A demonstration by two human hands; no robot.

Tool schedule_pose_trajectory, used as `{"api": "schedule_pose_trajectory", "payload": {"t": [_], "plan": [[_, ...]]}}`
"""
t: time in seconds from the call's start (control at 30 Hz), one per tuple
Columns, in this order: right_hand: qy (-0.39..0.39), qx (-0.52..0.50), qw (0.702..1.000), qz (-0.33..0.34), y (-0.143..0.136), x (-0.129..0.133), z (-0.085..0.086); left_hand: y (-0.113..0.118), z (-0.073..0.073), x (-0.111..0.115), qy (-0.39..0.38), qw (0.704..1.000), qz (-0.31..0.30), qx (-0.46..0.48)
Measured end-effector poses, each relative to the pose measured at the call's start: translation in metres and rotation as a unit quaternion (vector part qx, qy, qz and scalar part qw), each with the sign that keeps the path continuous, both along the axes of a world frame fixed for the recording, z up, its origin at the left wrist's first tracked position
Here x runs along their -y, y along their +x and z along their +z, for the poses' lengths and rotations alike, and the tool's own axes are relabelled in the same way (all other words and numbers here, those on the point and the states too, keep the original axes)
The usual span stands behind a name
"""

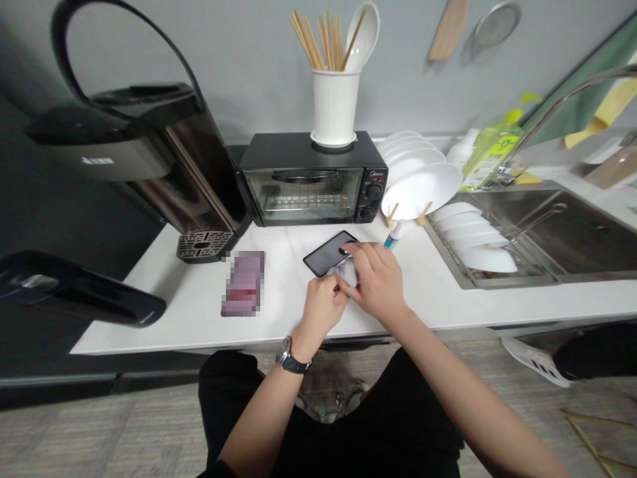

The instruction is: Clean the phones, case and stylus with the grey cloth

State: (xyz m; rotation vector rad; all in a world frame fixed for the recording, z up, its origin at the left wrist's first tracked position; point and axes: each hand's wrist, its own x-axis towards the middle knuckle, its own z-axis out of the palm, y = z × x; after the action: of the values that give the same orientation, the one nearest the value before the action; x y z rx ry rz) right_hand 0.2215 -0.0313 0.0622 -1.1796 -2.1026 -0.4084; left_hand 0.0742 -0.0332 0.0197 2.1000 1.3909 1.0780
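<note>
A smartphone (326,255) with a dark frame and grey screen lies tilted on the white counter, just beyond my hands. Between my hands is a crumpled light grey cloth (350,271), partly covered by my fingers. My left hand (324,304), with a watch (287,356) on its wrist, is closed, its fingertips gathered at the cloth's near side. Curled over the cloth from the right is my right hand (381,279), its index finger reaching the phone's right edge. A small white and blue bottle (393,236) stands behind my right hand.
A purple blurred-out rectangle (245,282) lies to the left. Along the back stand a dark drinks machine (199,179), a toaster oven (308,149) and white plates (423,189). Right is a sink (577,249) with a bowl rack; a black cylindrical object (84,289) is at left.
</note>
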Motion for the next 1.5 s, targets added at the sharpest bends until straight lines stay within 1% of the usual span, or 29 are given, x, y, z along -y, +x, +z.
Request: {"api": "schedule_pose_trajectory", "payload": {"t": [0.07,0.13,0.17,0.23,0.3,0.4,0.47,0.5,0.53,0.6,0.7,0.77,0.83,0.9,0.97,1.03,1.1,1.17,1.23,1.27,1.3,1.33,1.4,1.5], "plan": [[-0.037,-0.062,0.996,-0.061,0.005,0.002,0.001,0.001,0.001,-0.001,-0.004,1.000,0.004,0.015],[-0.070,-0.075,0.989,-0.108,0.004,0.007,0.006,0.001,0.002,-0.002,-0.010,0.999,0.005,0.030],[-0.079,-0.065,0.987,-0.120,0.002,0.010,0.009,0.000,0.003,-0.002,-0.015,0.999,0.006,0.034],[-0.081,-0.036,0.989,-0.115,-0.005,0.015,0.015,0.000,0.004,-0.002,-0.023,0.999,0.005,0.025],[-0.066,-0.014,0.995,-0.076,-0.010,0.017,0.017,-0.001,0.006,-0.002,-0.026,1.000,0.001,0.003],[-0.010,0.025,0.999,0.033,-0.014,0.012,0.012,-0.001,0.006,-0.001,-0.027,0.999,-0.005,-0.026],[0.030,0.059,0.992,0.103,-0.011,0.007,0.008,-0.001,0.005,-0.002,-0.029,0.999,-0.004,-0.033],[0.038,0.070,0.989,0.122,-0.008,0.004,0.007,-0.001,0.005,-0.002,-0.031,0.999,-0.003,-0.033],[0.036,0.073,0.989,0.124,-0.005,0.002,0.007,-0.001,0.005,-0.002,-0.032,0.999,-0.001,-0.031],[0.003,0.055,0.995,0.087,0.002,-0.001,0.010,0.000,0.005,-0.003,-0.034,0.999,0.000,-0.024],[-0.068,0.003,0.997,-0.020,0.008,0.000,0.019,0.000,0.006,-0.002,-0.042,0.999,0.003,0.004],[-0.106,0.000,0.989,-0.103,0.008,0.005,0.028,0.001,0.007,-0.001,-0.049,0.999,0.006,0.022],[-0.133,0.035,0.976,-0.167,0.004,0.011,0.037,0.001,0.008,0.000,-0.053,0.998,0.001,0.031],[-0.143,0.072,0.969,-0.190,-0.004,0.016,0.045,0.001,0.009,0.001,-0.050,0.998,-0.011,0.034],[-0.134,0.094,0.972,-0.171,-0.013,0.019,0.048,0.001,0.010,0.001,-0.042,0.999,-0.018,0.028],[-0.108,0.108,0.979,-0.132,-0.020,0.018,0.043,0.000,0.009,0.002,-0.035,0.999,-0.014,0.012],[-0.066,0.116,0.988,-0.082,-0.021,0.015,0.031,0.000,0.008,0.002,-0.033,0.999,-0.006,-0.002],[0.010,0.102,0.994,-0.022,-0.018,0.010,0.014,0.001,0.007,0.001,-0.035,0.999,0.003,-0.010],[0.091,0.070,0.993,0.029,-0.011,0.004,-0.002,0.001,0.006,0.001,-0.037,0.999,0.011,-0.012],[0.115,0.052,0.991,0.039,-0.007,0.002,-0.008,0.001,0.006,0.001,-0.039,0.999,0.014,-0.012],[0.122,0.033,0.991,0.036,-0.003,0.000,-0.012,0.001,0.006,0.000,-0.041,0.999,0.015,-0.011],[0.109,0.015,0.994,0.021,0.000,-0.002,-0.013,0.001,0.006,0.000,-0.043,0.999,0.016,-0.008],[0.051,-0.019,0.998,-0.023,0.004,-0.004,-0.009,0.001,0.006,-0.001,-0.047,0.999,0.016,0.002],[-0.036,-0.036,0.995,-0.090,0.006,-0.003,0.009,0.001,0.007,-0.002,-0.051,0.998,0.007,0.029]]}}
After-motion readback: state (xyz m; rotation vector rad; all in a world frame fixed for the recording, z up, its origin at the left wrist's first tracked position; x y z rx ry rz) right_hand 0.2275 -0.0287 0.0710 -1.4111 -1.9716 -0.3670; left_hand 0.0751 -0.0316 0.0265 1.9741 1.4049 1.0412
